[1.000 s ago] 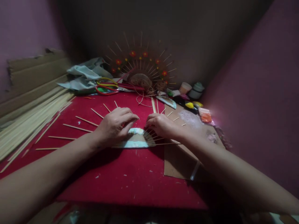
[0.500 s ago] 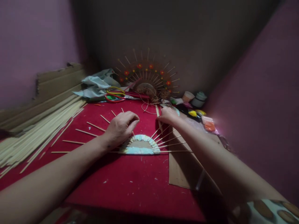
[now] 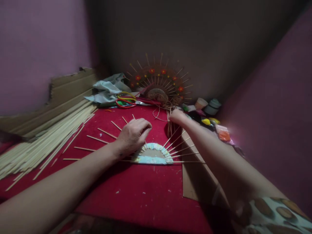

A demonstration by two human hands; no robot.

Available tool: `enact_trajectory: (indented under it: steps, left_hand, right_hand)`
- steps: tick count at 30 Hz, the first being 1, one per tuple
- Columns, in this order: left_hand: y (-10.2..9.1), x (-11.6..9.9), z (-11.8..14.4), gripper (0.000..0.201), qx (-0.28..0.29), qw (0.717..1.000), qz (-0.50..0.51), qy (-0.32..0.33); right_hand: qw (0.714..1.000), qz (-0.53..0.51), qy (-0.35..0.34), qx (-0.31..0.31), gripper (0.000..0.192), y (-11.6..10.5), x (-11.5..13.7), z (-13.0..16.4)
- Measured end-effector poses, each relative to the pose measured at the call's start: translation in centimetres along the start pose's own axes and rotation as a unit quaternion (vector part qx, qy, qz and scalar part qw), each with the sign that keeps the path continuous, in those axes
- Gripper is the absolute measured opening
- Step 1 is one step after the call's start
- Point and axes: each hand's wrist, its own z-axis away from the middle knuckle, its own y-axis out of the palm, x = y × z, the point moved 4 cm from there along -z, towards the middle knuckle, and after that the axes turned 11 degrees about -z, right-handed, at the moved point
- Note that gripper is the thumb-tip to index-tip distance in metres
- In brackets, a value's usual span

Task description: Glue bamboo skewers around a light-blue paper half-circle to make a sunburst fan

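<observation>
Half-disc (image 3: pixel 152 155), pale blue with a cardboard centre, fans thin sticks outward; left hand (image 3: pixel 133 135) presses it flat, right hand (image 3: pixel 177 117) pinches loose sticks (image 3: pixel 169 125) farther off.

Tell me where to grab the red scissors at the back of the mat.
Take the scissors by the red loop handles, coming from the left. The handles lie at the left end, bare on the mat; the blades point right toward the twine tangle and are partly lost among other tools there. The left hand is nearer, though it presses on the fan piece.
</observation>
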Motion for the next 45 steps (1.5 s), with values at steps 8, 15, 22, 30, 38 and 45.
enact_trajectory:
  steps: [8, 15, 22, 30, 38, 45]
  left_hand:
    - [-0.2, 0.6, -0.2, 0.012, 0.002, 0.997, 0.049, -0.063]
    - [0.0, 0.5, -0.1, 0.016, 0.037, 0.981, 0.135, -0.131]
    - [-0.6, -1.1, -0.4, 0.021, 0.157, 0.871, 0.378, -0.271]
    - [-0.8, -3.2, 0.2, 0.021, 0.271, 0.766, 0.509, -0.283]
    - [-0.7, -2.8, -0.2, 0.021, 0.215, 0.808, 0.46, -0.298]
    - [-1.7, 0.3, -0.9, 0.03, 0.095, 0.86, 0.38, -0.327]
  right_hand:
    - [0.959, -0.274, 0.055, 0.05, 0.021, -2.3, -1.5, 2.9]
    - [0.879, -0.45, 0.045, 0.153, 0.038, -3.0, -1.9, 8.2]
    - [0.844, -0.531, -0.078, 0.031, 0.031, -1.6, -1.1, 12.7]
    - [0.812, -0.519, -0.266, 0.028, 0.022, 0.3, 1.1, 16.6]
    - [0.798, -0.529, -0.289, -0.005, 0.02, -0.5, -1.1, 17.9]
    - [0.868, -0.307, -0.202, -0.333, 0.012, -3.6, -13.4, 22.7]
